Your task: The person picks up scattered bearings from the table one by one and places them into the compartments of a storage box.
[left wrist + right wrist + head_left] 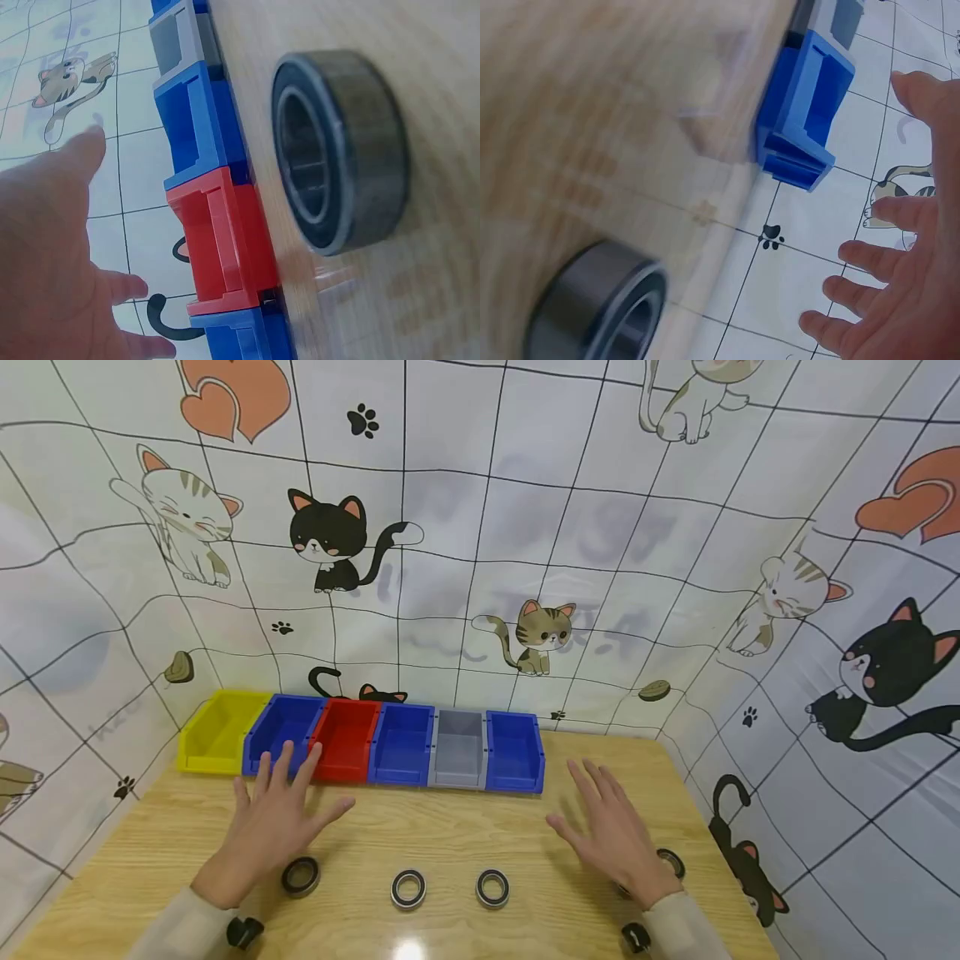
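Note:
My left hand is held above the table with its fingers spread, holding nothing. Below its wrist lies a ball bearing, large in the left wrist view as a steel ring with a dark seal. Two more bearings, one left of centre and one right of centre, lie between the hands. My right hand also hovers with straight fingers and nothing in it. Beside its wrist is another bearing; a dark edge, mostly hidden, shows on the wrist's other side. The right wrist view shows a bearing close up.
Along the back of the wooden table stands a row of bins: yellow, blue, red, blue, grey and blue. A cat-print cloth hangs behind and at both sides.

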Demonstrator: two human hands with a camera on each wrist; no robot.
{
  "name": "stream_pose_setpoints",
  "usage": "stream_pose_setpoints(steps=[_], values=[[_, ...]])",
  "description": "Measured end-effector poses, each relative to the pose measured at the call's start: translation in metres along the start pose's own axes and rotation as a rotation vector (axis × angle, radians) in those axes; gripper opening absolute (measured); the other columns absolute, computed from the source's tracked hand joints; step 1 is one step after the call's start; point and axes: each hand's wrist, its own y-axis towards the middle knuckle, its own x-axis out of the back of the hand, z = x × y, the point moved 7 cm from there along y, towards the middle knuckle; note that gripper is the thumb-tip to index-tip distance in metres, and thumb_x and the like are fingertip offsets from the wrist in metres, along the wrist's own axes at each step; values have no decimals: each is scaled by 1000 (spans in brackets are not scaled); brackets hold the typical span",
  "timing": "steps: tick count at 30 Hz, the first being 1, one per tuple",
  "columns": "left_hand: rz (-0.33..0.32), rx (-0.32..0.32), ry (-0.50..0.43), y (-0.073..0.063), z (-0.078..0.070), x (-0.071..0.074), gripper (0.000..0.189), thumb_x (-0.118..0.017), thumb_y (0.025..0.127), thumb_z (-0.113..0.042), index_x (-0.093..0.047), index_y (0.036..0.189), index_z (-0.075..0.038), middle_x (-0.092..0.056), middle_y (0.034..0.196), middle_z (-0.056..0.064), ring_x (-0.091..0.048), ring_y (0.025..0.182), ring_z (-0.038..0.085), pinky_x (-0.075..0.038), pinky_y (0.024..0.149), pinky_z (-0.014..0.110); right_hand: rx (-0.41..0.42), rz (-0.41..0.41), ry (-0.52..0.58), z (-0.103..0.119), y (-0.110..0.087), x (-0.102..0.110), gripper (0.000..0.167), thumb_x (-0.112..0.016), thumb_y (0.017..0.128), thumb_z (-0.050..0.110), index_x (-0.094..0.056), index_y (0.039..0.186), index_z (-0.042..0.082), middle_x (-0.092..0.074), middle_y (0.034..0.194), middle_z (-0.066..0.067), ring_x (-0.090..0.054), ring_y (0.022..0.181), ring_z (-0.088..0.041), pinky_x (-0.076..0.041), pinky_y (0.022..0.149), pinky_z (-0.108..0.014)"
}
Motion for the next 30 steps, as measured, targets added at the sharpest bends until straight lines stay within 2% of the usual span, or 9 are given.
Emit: stream_pose_setpoints(steps=[3, 5, 10, 15, 19, 20, 23, 26, 30], values=[[-7, 15, -12, 7, 3, 1, 117, -61, 103, -89, -28, 186, -13, -18, 187, 42, -16, 168, 79, -10, 123, 105, -11, 3, 65, 4, 8, -2, 98, -75, 109, 65, -34, 185, 19, -39, 186, -25, -40, 171, -55, -51, 123, -81], [-15, 24, -11, 12, 6, 2, 117, -61, 104, -88, -28, 185, -10, -19, 186, 44, -17, 167, 81, -12, 123, 105, -23, 19, 111, 6, 14, -5, 97, -77, 109, 61, -34, 185, 19, -39, 186, -25, -42, 170, -55, -52, 122, -80], [-35, 18, -33, 21, 11, 2, 114, -63, 107, -82, -30, 183, -4, -24, 183, 47, -24, 162, 84, -17, 121, 105, -47, 40, 183, 14, 30, -11, 91, -81, 111, 46, -37, 183, 13, -44, 183, -25, -47, 167, -53, -49, 129, -76], [-19, -11, -96, 28, 11, -2, 111, -66, 110, -73, -28, 182, 2, -30, 179, 49, -32, 159, 84, -20, 123, 102, -60, 54, 224, 18, 49, -18, 81, -78, 114, 30, -40, 180, 4, -49, 178, -30, -53, 163, -54, -48, 132, -72], [-15, -27, -126, 32, 10, -2, 108, -68, 113, -65, -26, 181, 7, -40, 173, 50, -41, 156, 79, -23, 124, 100, -49, 57, 292, 18, 62, -26, 75, -76, 115, 25, -43, 177, -3, -56, 168, -37, -70, 143, -53, -62, 118, -66], [-15, -28, -131, 33, 10, -2, 107, -69, 113, -63, -25, 180, 8, -43, 171, 50, -43, 155, 79, -24, 124, 100, -15, 42, 326, 12, 67, -35, 76, -75, 116, 28, -42, 177, -2, -58, 165, -36, -74, 137, -47, -67, 113, -59], [-14, -24, -145, 35, 9, 0, 105, -69, 114, -59, -24, 180, 10, -48, 167, 51, -46, 153, 77, -24, 125, 99, 0, 28, 380, 12, 74, -40, 70, -75, 115, 22, -47, 173, -7, -65, 153, -38, -82, 118, -41, -74, 95, -48], [-21, -24, -142, 37, 8, 2, 104, -69, 115, -58, -25, 179, 11, -52, 163, 51, -50, 151, 76, -26, 125, 98, -38, 30, 372, 14, 80, -43, 65, -73, 115, 14, -49, 171, -8, -68, 147, -35, -83, 114, -37, -74, 91, -41], [-27, -29, -134, 37, 4, 4, 103, -70, 114, -56, -26, 178, 13, -55, 159, 50, -53, 148, 73, -28, 125, 97, -133, 48, 317, 20, 81, -37, 60, -73, 113, 3, -52, 168, -10, -70, 143, -33, -83, 111, -37, -74, 91, -44]])
